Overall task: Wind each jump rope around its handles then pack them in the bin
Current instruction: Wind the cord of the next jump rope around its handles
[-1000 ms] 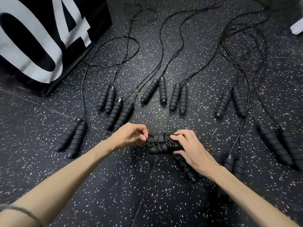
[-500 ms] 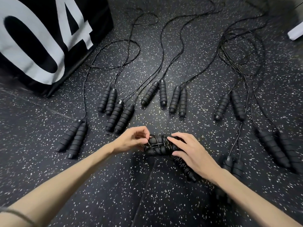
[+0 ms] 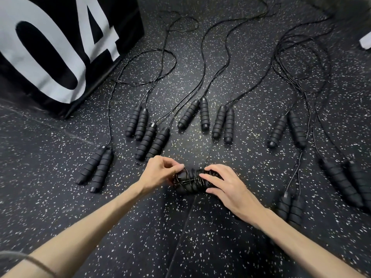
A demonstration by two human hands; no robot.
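Black box (image 3: 60, 47), far left on the speckled floor (image 3: 200, 237): large white "04" on its side.

Handle pair (image 3: 96, 169), left, cord running off toward the top.

Two further handle pairs (image 3: 138, 123) and (image 3: 153, 143), side by side just right of the box, cords looping away above.

Left hand (image 3: 158, 173): fingers curled, thumb and fingertips pinching the cord at the left end of the wound jump rope (image 3: 192, 181). A thin band sits on the left forearm at the bottom edge.

Wound jump rope: centre foreground, lying on the floor between both hands, cord wrapped in turns around its two handles.

Two unwound pairs (image 3: 194, 115) and (image 3: 223, 124), above centre, well apart from the hands.

Right hand (image 3: 230, 187): fingers bent over the right half of the wound rope, thumb against its near side, gripping it.

Right side: pairs (image 3: 287, 130), (image 3: 291, 207) and (image 3: 347, 181), cords tangled above.

White object (image 3: 366, 41), top right edge, cut off; cannot tell what it is.
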